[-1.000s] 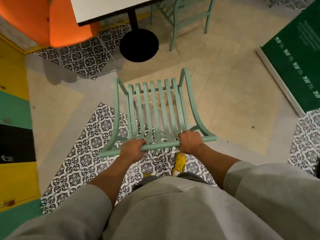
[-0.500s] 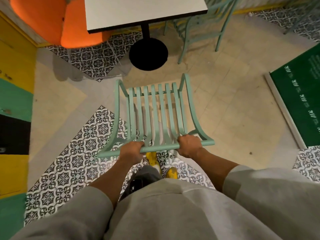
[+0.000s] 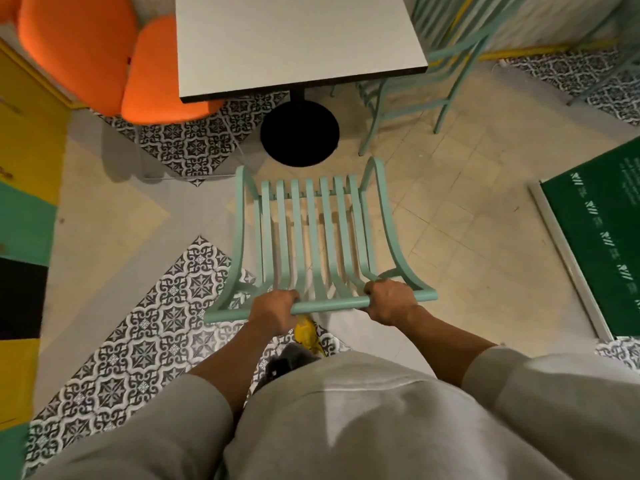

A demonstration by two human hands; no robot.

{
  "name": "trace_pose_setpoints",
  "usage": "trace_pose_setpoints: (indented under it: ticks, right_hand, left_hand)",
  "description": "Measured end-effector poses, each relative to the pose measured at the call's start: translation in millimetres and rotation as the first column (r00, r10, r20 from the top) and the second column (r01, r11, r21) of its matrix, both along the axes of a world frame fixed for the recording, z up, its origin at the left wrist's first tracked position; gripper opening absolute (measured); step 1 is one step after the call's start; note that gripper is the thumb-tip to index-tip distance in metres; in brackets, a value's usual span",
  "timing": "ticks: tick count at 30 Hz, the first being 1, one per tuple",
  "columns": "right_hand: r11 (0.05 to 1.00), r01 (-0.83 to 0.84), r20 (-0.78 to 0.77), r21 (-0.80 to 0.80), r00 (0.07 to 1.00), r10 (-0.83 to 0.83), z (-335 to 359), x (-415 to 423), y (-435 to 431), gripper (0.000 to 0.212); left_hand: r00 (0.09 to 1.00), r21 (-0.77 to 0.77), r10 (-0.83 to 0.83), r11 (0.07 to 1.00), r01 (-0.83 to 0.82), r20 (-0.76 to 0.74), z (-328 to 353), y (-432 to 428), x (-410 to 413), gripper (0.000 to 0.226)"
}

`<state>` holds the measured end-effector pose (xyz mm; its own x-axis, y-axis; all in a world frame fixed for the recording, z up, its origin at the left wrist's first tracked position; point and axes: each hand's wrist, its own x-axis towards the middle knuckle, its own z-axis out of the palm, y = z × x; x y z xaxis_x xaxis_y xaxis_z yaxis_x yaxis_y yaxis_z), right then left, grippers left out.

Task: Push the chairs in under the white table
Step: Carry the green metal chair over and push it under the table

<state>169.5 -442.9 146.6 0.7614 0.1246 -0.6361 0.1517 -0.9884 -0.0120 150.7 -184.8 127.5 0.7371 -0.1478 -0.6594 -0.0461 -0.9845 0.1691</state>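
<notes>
A mint-green slatted chair (image 3: pixel 311 237) stands on the floor right in front of me, its seat pointing at the white table (image 3: pixel 298 43). My left hand (image 3: pixel 273 311) and my right hand (image 3: pixel 389 301) both grip the top rail of its backrest. The seat's front edge sits just short of the table's round black base (image 3: pixel 299 133) and is outside the tabletop. A second mint-green chair (image 3: pixel 422 77) stands at the table's right side, partly under it.
An orange padded chair (image 3: pixel 114 60) stands at the table's left. A green board (image 3: pixel 602 244) lies on the floor to the right. Yellow, green and black panels line the left wall. My yellow shoe (image 3: pixel 306 336) shows under the backrest.
The chair and I have moved forward towards the table. The table and its black base now appear nearer and larger. Both hands keep their hold on the backrest rail.
</notes>
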Motion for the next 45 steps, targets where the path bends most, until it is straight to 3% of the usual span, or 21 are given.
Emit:
trace_pose_setpoints:
  ticks: [13, 27, 31, 39, 45]
  right_hand:
    - [1.0, -0.024, 0.022, -0.003, 0.999, 0.024, -4.3, 94.3, -2.2, 0.04]
    - [0.977, -0.192, 0.011, 0.091, 0.981, 0.192, 1.7, 221.9, -36.5, 0.054]
    - [0.976, -0.207, -0.025, 0.068, 0.978, 0.209, 4.3, 251.2, -42.7, 0.057]
    - [0.978, -0.206, 0.092, 0.032, 0.975, 0.202, 2.2, 282.2, -30.5, 0.062]
    - [0.994, -0.106, 0.037, 0.012, 0.994, 0.106, 8.0, 308.3, -8.1, 0.058]
  left_hand:
    - [0.996, 0.018, -0.003, 1.0, 0.002, 0.084, -0.8, -1.7, 86.9, 0.042]
    - [0.939, 0.103, 0.238, 0.957, -0.27, 0.247, 6.5, -43.8, 175.7, 0.032]
    - [0.938, 0.108, 0.272, 0.948, -0.3, 0.216, 8.8, -48.8, 198.7, 0.029]
    - [0.96, 0.094, 0.207, 0.969, -0.228, 0.188, 8.2, -30.8, 246.5, 0.039]
    - [0.972, 0.064, 0.152, 0.984, -0.165, 0.178, 9.4, -9.0, 279.8, 0.042]
